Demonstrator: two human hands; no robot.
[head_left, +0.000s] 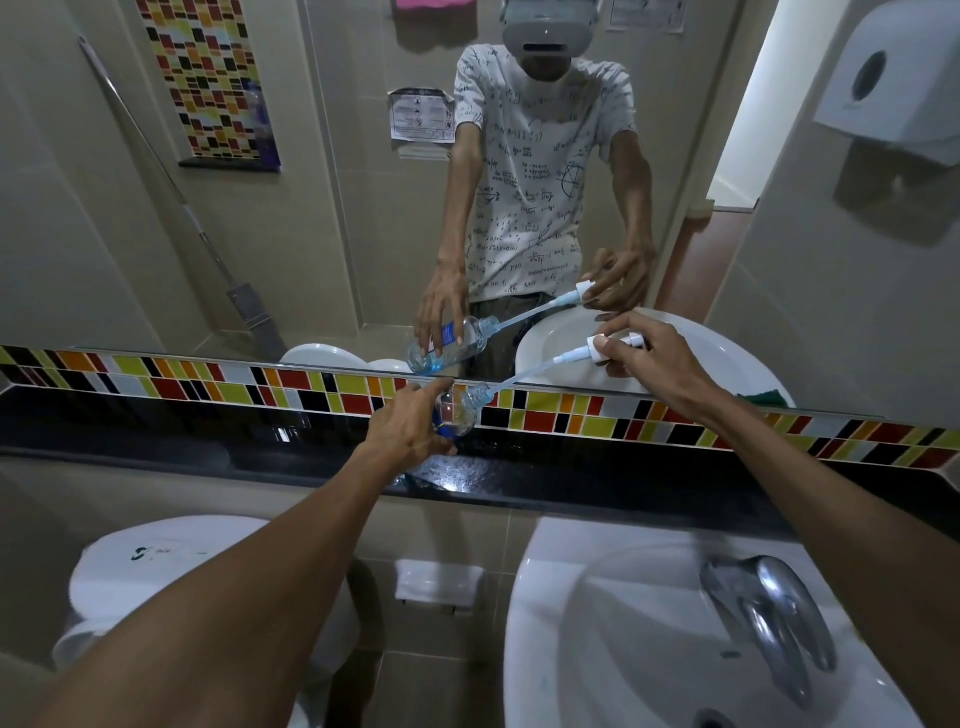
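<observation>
Two white fixtures lie nearest: a toilet (156, 561) on the left and a sink (545, 623) with a chrome tap (769, 613) on the right, with a soap dish (439, 579) on the beige wall between them. Beyond, a glossy black surface (208, 441) runs along the wall. Over it the left hand (410, 431) grips a clear bottle (457, 413), tilted with its neck to the right. The right hand (654, 358) pinches a white pump head (605, 348), its tube (524, 376) slanting down to the bottle's neck. Behind run a coloured tile strip (311, 387), then the mirror (337, 208). A paper dispenser (893, 78) hangs far right.

Dim indoor light, glare on black ledge (457, 480), wide-angle edge distortion
</observation>
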